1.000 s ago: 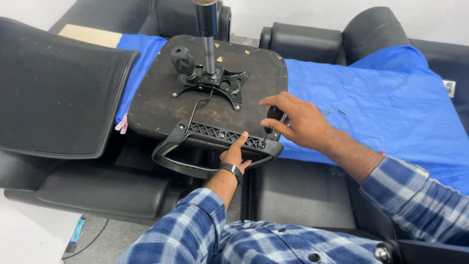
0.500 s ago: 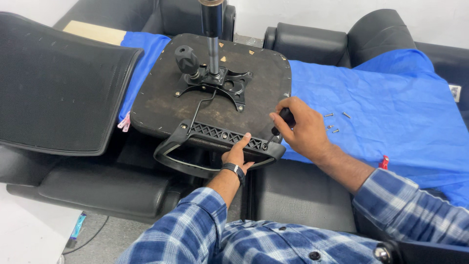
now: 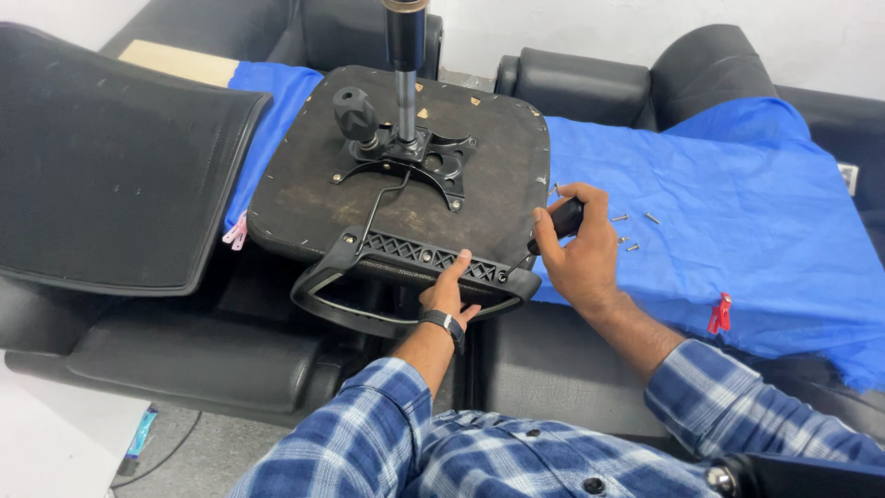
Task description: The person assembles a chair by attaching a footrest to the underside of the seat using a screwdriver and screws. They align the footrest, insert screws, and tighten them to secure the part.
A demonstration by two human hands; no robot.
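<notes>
Right hand (image 3: 579, 256) shifted to the seat edge, fist around screwdriver (image 3: 556, 224); left hand (image 3: 449, 293) clasps armrest bracket (image 3: 419, 267).

Gas-lift column (image 3: 406, 37) cut off at top, screwdriver (image 3: 553, 226) mostly hidden in right hand (image 3: 581, 258)

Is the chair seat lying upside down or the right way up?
Upside down. The chair seat shows its bare underside, with the metal mounting plate and gas cylinder pointing up.
</notes>
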